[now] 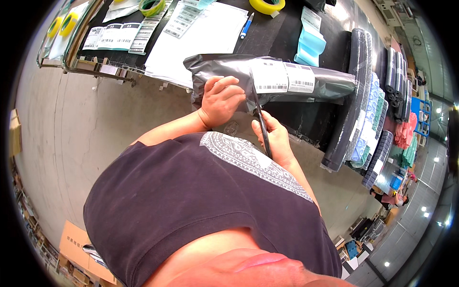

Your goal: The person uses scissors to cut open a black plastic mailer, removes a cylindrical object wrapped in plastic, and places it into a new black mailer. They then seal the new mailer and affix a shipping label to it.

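Note:
A long package wrapped in shiny black plastic (330, 82) lies along the near edge of the black table. Two white barcode labels (269, 76) sit side by side on its top. My left hand (221, 99) is closed at the package's left part, its fingers curled against the plastic; the fingertips are partly hidden. In my right hand (277, 136) is a long, slim black knife-like tool (263, 126), held in closed fingers. Its tip points away from me and meets the plastic just left of the labels.
White paper sheets (191, 52), a blue pen (247, 26), yellow tape (267, 5) and a light-blue label strip (311, 40) lie on the table. Wrapped rolls (351, 105) stand along the right. A metal-framed rack (71, 52) adjoins the left end. Behind me is a cardboard box (76, 244).

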A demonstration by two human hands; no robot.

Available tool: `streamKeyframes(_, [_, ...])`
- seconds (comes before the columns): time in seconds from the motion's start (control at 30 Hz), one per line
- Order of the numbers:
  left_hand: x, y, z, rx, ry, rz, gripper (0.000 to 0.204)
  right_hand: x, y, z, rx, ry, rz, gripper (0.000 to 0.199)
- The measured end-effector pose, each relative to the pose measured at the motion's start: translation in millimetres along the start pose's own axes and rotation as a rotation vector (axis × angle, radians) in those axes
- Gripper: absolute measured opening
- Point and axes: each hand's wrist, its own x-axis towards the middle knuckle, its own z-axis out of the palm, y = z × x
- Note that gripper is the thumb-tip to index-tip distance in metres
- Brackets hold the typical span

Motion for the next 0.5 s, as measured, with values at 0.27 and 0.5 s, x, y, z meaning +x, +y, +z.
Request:
streamKeyframes(0.27, [1.7, 0.9, 1.6, -0.027, 0.001, -0.021, 0.012, -1.0, 15.5, 1.3, 0.248, -0.06, 0.062, 0.045])
streamKeyframes(0.5, [-1.3, 2.1, 0.3, -0.033, 0.0, -0.022, 0.011, 4.3, 11.4, 12.8, 0.185, -0.045, 0.069, 0.04])
